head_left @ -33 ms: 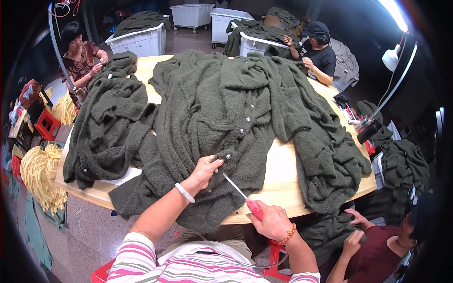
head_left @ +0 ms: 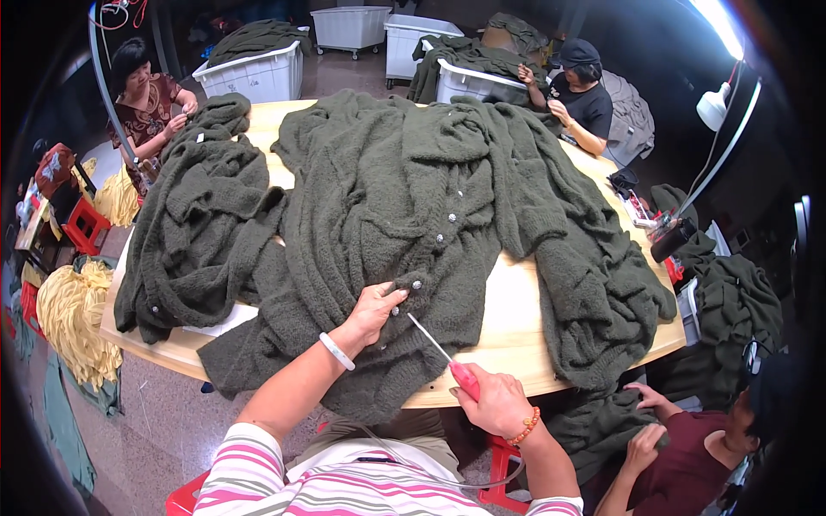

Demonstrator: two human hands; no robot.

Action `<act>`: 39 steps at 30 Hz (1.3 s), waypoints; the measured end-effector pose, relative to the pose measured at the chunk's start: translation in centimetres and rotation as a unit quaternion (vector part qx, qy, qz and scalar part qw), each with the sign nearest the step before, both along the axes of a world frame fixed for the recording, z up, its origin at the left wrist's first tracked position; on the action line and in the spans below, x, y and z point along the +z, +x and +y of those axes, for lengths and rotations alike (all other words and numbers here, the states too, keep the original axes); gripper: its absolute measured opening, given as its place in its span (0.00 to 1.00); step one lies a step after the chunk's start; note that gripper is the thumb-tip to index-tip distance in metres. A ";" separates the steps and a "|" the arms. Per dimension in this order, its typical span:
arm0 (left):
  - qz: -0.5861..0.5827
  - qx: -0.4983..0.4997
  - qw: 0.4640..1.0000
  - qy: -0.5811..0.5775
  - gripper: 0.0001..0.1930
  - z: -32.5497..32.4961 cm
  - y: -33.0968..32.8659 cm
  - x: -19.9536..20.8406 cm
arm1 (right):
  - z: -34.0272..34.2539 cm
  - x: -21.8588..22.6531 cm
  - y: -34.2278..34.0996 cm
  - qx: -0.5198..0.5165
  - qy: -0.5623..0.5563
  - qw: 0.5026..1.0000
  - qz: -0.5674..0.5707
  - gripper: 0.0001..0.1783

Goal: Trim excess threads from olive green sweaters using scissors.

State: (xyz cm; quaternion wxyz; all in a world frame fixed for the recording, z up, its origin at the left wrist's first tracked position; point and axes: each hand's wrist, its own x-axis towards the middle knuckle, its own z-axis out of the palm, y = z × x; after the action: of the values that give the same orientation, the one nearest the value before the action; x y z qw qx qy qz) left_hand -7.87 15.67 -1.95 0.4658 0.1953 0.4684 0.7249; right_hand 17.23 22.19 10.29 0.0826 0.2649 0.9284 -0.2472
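A dark green fuzzy knit cardigan (head_left: 379,189) lies spread over the middle of the table, its round patterned buttons in a row down the front. My left hand (head_left: 376,313) is closed on the cardigan's front edge, pinching the knit just beside a button (head_left: 416,285). In my right hand (head_left: 497,404) is a tool with a pink handle (head_left: 465,378) and a thin straight metal rod. The fingers are wrapped round that handle. The rod points up and left, its tip close to the knit below my left fingertips; whether it touches cannot be made out.
More dark green knits lie on the wooden table (head_left: 516,301) to the left (head_left: 198,198) and right (head_left: 594,292). Co-workers sit at the far left, far right and near right. White bins (head_left: 267,77) stand behind. A lamp (head_left: 713,107) hangs right; yellow garments (head_left: 77,318) are piled left.
The tip of the metal rod has shifted very slightly to the right. My left hand and the cardigan look the same.
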 end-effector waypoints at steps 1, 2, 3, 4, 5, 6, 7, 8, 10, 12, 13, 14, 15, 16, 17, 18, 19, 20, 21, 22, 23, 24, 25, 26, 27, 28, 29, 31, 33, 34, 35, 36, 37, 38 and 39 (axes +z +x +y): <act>0.003 0.000 1.000 -0.001 0.11 0.0 0.1 0.1 | -0.2 0.2 0.0 0.008 -0.005 1.000 -0.012 0.20; 0.007 -0.002 1.000 -0.002 0.11 0.0 0.2 0.3 | -0.4 0.3 0.0 0.013 -0.010 1.000 -0.023 0.20; 0.008 -0.003 1.000 0.000 0.11 -0.1 0.2 0.5 | -0.6 0.0 0.2 0.018 0.000 1.000 -0.005 0.20; -0.006 -0.030 0.999 0.012 0.13 -0.4 0.0 0.6 | -0.7 -0.1 0.2 0.017 0.002 1.000 -0.005 0.20; -0.021 -0.055 0.998 0.023 0.15 -0.6 0.0 1.0 | -0.5 -0.4 0.3 0.004 -0.008 1.000 0.029 0.19; -0.020 -0.054 0.998 0.024 0.15 -1.1 0.1 1.4 | -0.2 -0.6 0.4 -0.009 -0.018 0.998 0.063 0.19; 0.077 -0.056 0.995 -0.022 0.17 -2.0 0.1 2.0 | 0.1 -0.8 0.6 -0.007 -0.017 0.998 0.064 0.19; 0.173 -0.059 0.981 -0.068 0.18 -2.8 0.2 2.6 | 0.4 -0.9 1.0 -0.017 -0.015 0.997 0.079 0.19; 0.368 -0.100 0.911 -0.158 0.23 -4.0 0.3 4.0 | 0.6 -0.9 1.6 -0.029 -0.015 0.995 0.093 0.18; 0.525 -0.080 0.838 -0.124 0.23 -5.2 1.2 5.2 | 0.7 -0.8 1.8 -0.042 -0.016 0.995 0.088 0.18; 0.533 -0.094 0.831 -0.129 0.18 -5.4 1.6 6.2 | 0.7 -1.0 1.9 -0.045 -0.017 0.995 0.089 0.18; 0.533 -0.091 0.831 -0.132 0.18 -5.5 1.7 6.0 | 0.8 -1.1 1.8 -0.041 -0.019 0.995 0.089 0.18; 0.513 -0.068 0.841 -0.159 0.15 -5.4 1.7 5.5 | 0.8 -1.1 1.7 -0.034 -0.019 0.995 0.092 0.18; 0.491 -0.045 0.850 -0.184 0.12 -5.2 1.6 4.9 | 0.7 -1.1 1.6 -0.028 -0.019 0.995 0.095 0.18; 0.446 -0.038 0.877 -0.172 0.11 -5.1 0.9 3.7 | 0.5 -1.0 1.6 -0.025 -0.021 0.995 0.095 0.18; 0.358 -0.042 0.921 -0.147 0.09 -4.6 0.2 2.4 | 0.1 -0.7 1.6 -0.009 -0.014 0.997 0.069 0.19; 0.263 -0.052 0.954 -0.132 0.09 -4.6 0.0 1.2 | -0.3 -0.4 1.7 0.007 -0.008 0.999 0.042 0.19; 0.165 -0.064 0.977 -0.116 0.08 -4.3 0.0 1.8 | -0.6 -0.3 1.7 0.003 -0.008 0.999 0.041 0.19; 0.207 -0.085 0.960 -0.170 0.08 -4.4 -0.5 1.8 | -0.8 -0.2 1.7 0.036 -0.010 0.999 0.018 0.20; 0.206 -0.088 0.960 -0.169 0.08 -4.2 -0.5 1.4 | -1.0 0.0 1.7 0.068 -0.012 0.998 -0.006 0.20; 0.207 -0.082 0.963 -0.151 0.08 -4.2 -0.4 0.8 | -1.1 0.6 1.4 0.052 -0.014 0.998 -0.022 0.20; 0.207 -0.075 0.966 -0.133 0.08 -4.4 -0.3 0.3 | -0.8 0.7 1.1 0.054 -0.016 0.998 -0.022 0.20; 0.206 -0.073 0.966 -0.135 0.08 -4.5 -0.5 -0.1 | -0.3 0.7 0.8 0.024 -0.001 1.000 -0.014 0.20; 0.207 -0.082 0.966 -0.134 0.08 -4.4 -0.6 -0.1 | -0.1 0.7 0.7 -0.010 0.016 1.000 -0.007 0.19; 0.207 -0.090 0.965 -0.133 0.08 -4.4 -0.7 -0.1 | -0.2 0.7 0.7 -0.008 0.022 1.000 -0.014 0.19; 0.207 -0.091 0.965 -0.133 0.08 -4.3 -0.5 -0.1 | -0.3 0.6 0.7 -0.008 0.022 1.000 -0.015 0.19; 0.193 -0.068 0.972 -0.115 0.09 -4.2 -0.1 0.1 | -0.5 0.5 0.7 0.026 0.004 0.999 -0.023 0.19; 0.177 -0.044 0.978 -0.097 0.11 -4.2 0.1 0.4 | -0.6 0.4 0.5 0.062 -0.014 0.997 -0.032 0.19; 0.100 -0.076 0.987 -0.099 0.10 -4.5 -0.1 0.7 | -0.5 0.3 0.4 0.043 -0.013 0.999 -0.020 0.19; 0.098 -0.073 0.987 -0.100 0.10 -4.7 -0.2 0.8 | -0.4 0.1 0.3 0.034 -0.013 0.999 -0.014 0.19; 0.119 -0.082 0.981 -0.126 0.11 -4.9 -0.4 0.9 | -0.4 -0.2 0.4 0.027 -0.015 0.999 -0.009 0.19; 0.139 -0.092 0.974 -0.153 0.12 -4.9 -0.5 1.8 | -0.4 -0.4 0.5 0.031 -0.016 0.999 -0.011 0.19; 0.275 -0.105 0.941 -0.164 0.15 -5.4 -0.2 3.0 | -0.4 -0.5 0.5 0.025 -0.018 1.000 -0.001 0.19; 0.335 -0.096 0.926 -0.144 0.16 -6.1 0.8 4.0 | -0.4 -0.8 0.7 0.018 -0.020 1.000 0.009 0.19; 0.500 -0.050 0.860 -0.084 0.18 -7.1 1.5 4.2 | -0.3 -1.0 0.9 0.022 -0.022 0.999 0.007 0.19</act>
State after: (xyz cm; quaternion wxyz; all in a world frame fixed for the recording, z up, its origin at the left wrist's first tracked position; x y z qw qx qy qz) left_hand -6.34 8.61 2.23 0.2188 0.5147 0.6875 0.4632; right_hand 18.13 21.85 9.33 0.0870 0.2406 0.9290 -0.2675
